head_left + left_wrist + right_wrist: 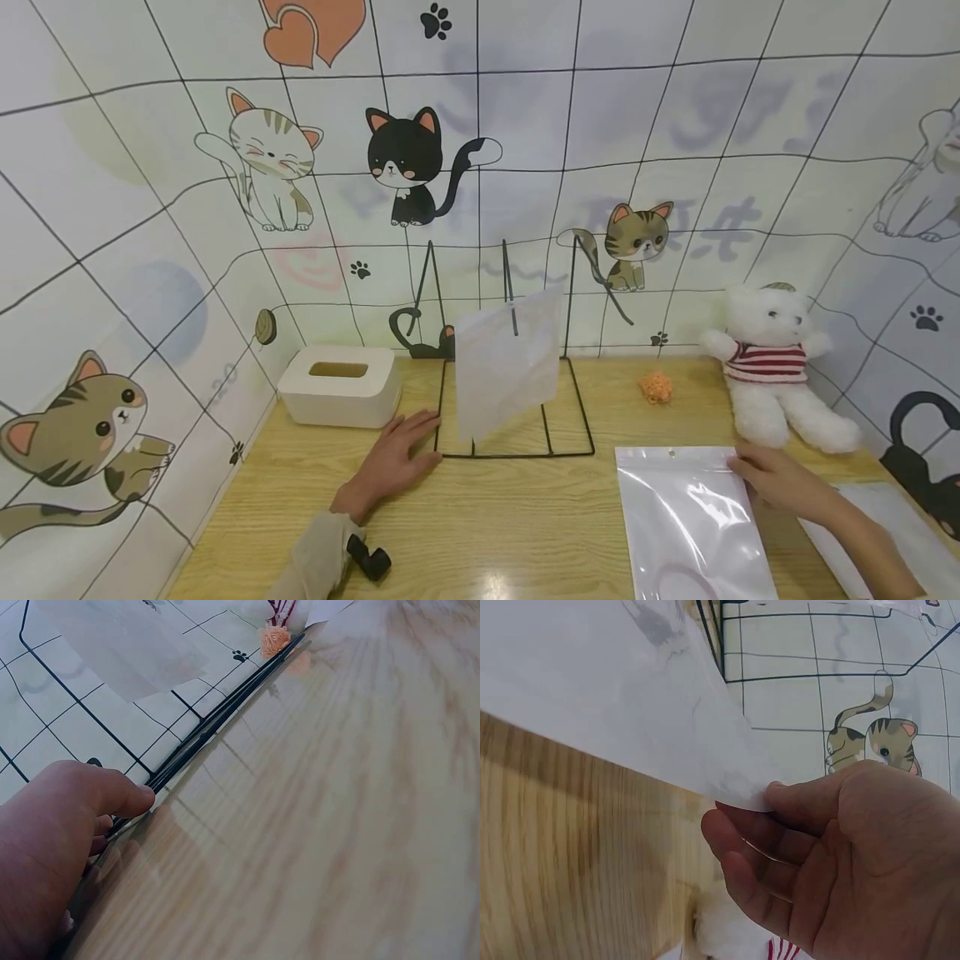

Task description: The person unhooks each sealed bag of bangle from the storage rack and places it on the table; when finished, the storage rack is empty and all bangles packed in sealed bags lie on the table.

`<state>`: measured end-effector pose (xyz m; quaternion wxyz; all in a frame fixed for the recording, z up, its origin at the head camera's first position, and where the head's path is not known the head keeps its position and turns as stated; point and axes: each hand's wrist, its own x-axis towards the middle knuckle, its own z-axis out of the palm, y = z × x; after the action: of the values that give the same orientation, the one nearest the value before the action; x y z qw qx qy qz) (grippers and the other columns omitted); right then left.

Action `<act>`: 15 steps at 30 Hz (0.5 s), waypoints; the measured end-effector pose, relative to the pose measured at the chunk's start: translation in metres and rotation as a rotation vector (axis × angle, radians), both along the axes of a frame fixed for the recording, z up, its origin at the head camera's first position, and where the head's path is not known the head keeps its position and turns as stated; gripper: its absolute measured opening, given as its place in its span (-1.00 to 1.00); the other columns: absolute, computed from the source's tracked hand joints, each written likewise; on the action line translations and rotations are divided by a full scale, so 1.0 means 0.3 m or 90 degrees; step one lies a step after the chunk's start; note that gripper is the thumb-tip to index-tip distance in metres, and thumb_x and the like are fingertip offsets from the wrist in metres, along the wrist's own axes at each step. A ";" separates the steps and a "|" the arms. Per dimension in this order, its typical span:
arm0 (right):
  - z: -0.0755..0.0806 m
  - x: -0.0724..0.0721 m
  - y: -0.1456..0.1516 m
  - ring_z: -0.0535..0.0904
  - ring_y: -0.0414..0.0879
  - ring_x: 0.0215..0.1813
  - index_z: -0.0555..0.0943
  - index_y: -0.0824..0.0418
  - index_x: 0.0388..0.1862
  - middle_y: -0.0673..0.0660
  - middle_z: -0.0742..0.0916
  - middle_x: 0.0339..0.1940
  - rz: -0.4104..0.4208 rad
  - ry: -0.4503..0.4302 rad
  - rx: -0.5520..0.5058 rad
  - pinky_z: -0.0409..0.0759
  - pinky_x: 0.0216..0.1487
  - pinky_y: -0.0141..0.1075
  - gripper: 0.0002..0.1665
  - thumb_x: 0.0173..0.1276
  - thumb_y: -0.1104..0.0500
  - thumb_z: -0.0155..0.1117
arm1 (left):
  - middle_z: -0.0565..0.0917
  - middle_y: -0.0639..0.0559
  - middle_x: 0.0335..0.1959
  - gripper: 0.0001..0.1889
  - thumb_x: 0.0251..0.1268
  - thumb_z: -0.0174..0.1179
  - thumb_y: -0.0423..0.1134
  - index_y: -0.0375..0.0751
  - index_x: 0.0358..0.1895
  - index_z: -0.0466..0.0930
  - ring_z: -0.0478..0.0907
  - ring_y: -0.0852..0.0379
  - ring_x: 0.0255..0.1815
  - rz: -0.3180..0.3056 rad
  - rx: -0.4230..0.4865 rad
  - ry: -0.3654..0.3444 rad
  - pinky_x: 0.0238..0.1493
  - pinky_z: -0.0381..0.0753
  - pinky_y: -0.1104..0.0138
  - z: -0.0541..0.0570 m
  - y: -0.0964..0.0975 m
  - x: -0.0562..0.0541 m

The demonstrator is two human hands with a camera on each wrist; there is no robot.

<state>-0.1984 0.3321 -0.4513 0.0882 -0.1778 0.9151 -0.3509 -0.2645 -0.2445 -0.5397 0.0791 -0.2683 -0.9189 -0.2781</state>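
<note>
My right hand [776, 479] pinches the upper right corner of a glossy white zip bag [686, 508] with a small hang hole at its top edge. In the right wrist view the thumb and fingers [739, 825] hold the bag's corner. A black wire rack [517, 456] stands at mid-table, and another whitish bag [510, 358] hangs from its middle hook, slightly turned. My left hand [397, 458] rests by the rack's left front corner, fingers extended and touching the base wire. The left wrist view shows the thumb [127, 795] against the front bar; the other fingers are partly hidden.
Left of the rack is a white tissue box [341, 404]. An orange tangled ball [656, 387] and a white teddy bear [772, 367] in a striped shirt are at the back right. Another flat white bag [900, 533] lies under the right forearm. Cat-print walls enclose the table.
</note>
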 end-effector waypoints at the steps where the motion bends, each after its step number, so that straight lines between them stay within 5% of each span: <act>1: -0.005 0.000 0.010 0.34 -0.38 -0.62 0.41 0.29 -0.39 -0.13 0.43 -0.62 0.007 0.003 0.001 0.40 -0.65 -0.38 -0.70 0.62 0.29 -0.11 | 0.40 -0.06 0.48 -0.36 0.40 0.18 0.08 -0.15 0.45 0.39 0.27 -0.12 0.53 0.000 0.000 0.001 0.53 0.06 -0.20 0.001 0.000 0.001; 15: -0.035 -0.014 0.115 0.28 -0.43 -0.61 0.40 0.21 -0.50 -0.20 0.39 -0.65 0.067 0.007 0.105 0.34 -0.63 -0.42 -0.68 0.53 0.36 0.00 | 0.41 -0.09 0.47 -0.36 0.40 0.20 0.05 -0.17 0.44 0.40 0.26 -0.13 0.54 -0.004 0.008 -0.005 0.53 0.04 -0.21 0.002 0.002 0.007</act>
<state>-0.2028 0.3665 -0.4617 0.1157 -0.2195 0.9308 -0.2684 -0.2623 -0.2439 -0.5392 0.0764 -0.2698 -0.9166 -0.2851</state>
